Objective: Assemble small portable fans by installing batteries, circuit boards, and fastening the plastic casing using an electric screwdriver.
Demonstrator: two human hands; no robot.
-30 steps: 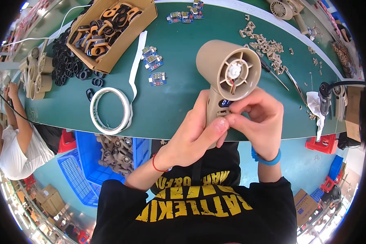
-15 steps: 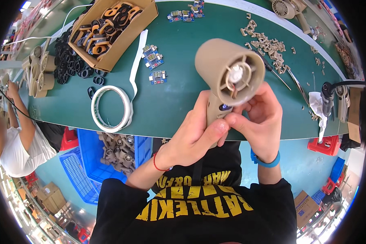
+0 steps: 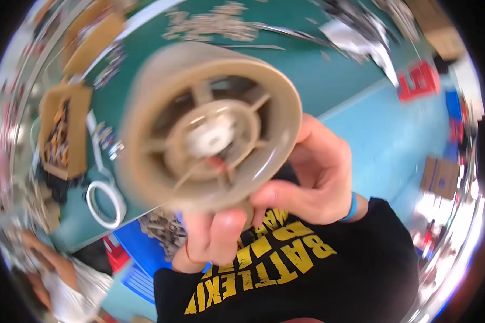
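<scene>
You hold the beige fan (image 3: 213,134) in the air, its round open end facing toward you, in front of the green table (image 3: 302,81). Your left hand (image 3: 213,234) is closed around its handle (image 3: 247,214), which is mostly hidden. Your right hand (image 3: 320,172) is bent beside it; whether it grips, I cannot tell. White tape (image 3: 117,202) lies at left.

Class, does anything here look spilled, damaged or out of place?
Nothing clearly stands out. The beige fan in the left hand shows no obvious damage, though blur hides fine detail. The small beige parts lie loosely heaped on the green table.
</scene>
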